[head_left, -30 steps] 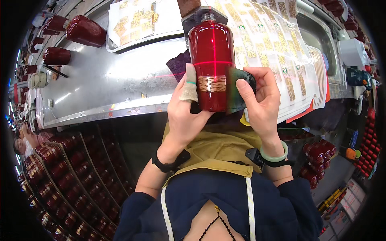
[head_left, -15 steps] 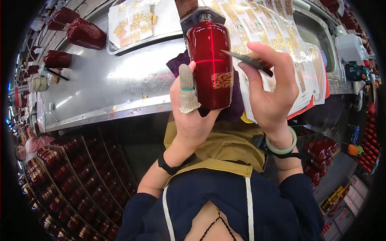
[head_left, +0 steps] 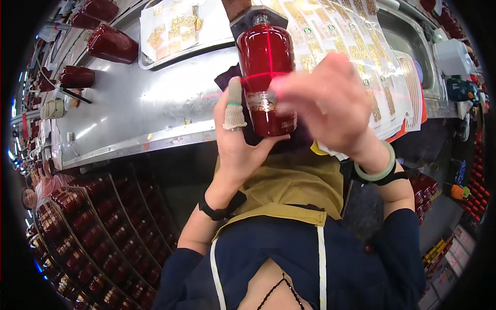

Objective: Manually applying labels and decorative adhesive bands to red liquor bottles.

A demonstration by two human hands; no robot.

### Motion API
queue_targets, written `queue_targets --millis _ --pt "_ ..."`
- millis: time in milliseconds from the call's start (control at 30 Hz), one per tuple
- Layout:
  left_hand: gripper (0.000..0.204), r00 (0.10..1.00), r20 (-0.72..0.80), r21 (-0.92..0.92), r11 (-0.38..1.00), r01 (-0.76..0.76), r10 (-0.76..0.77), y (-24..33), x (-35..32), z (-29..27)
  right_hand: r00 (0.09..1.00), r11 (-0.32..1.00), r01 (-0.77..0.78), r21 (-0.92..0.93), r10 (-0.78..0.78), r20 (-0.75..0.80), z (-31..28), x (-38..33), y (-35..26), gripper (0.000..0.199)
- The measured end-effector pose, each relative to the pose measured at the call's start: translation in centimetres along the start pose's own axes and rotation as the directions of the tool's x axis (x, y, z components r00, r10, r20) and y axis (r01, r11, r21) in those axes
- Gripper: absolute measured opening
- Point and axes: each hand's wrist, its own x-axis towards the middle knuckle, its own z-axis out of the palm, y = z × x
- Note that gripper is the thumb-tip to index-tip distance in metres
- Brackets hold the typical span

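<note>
A dark red glass bottle lies lengthwise before me, its clear-topped neck pointing away. My left hand is closed around its near end, thumb along the base. A pale knitted finger cover with a teal band sits on one of its fingers. Across the lower part of the bottle runs a shiny, gold-patterned sticker. My right hand is at the bottle's right side by the sticker, its fingers smeared by motion. Whatever is in them does not show. Red light lines cross on the bottle.
Sheets of gold stickers are spread at the right, beside a metal sink. A metal tray with cut gold pieces is at the back left. More red bottles lie on the steel table; racks of bottles stand below left.
My right hand has moved left onto the bottle; the dark pointed tool seen in it no longer shows. The sticker, earlier at the bottle's right side, now stretches across its front.
</note>
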Motion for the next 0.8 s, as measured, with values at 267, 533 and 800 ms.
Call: queue_targets --millis 267,533,800 --pt "0.098 0.968 0.237 -0.213 0.968 0.133 -0.080 -1.8 0.2 -0.5 0.983 0.987 0.154 -0.047 -0.148 0.105 0.2 -0.4 -1.9 0.020" --pt "0.102 0.988 0.151 -0.151 0.987 0.046 -0.023 -1.3 0.0 -0.4 0.998 0.986 -0.055 -0.158 0.056 0.002 -0.1 -3.7 1.3 0.022" --pt "0.069 0.947 -0.059 0.104 0.946 -0.308 0.315 -1.3 -1.2 0.2 0.862 0.903 -0.429 -0.027 0.400 -0.310 -2.0 -3.2 2.1 0.023"
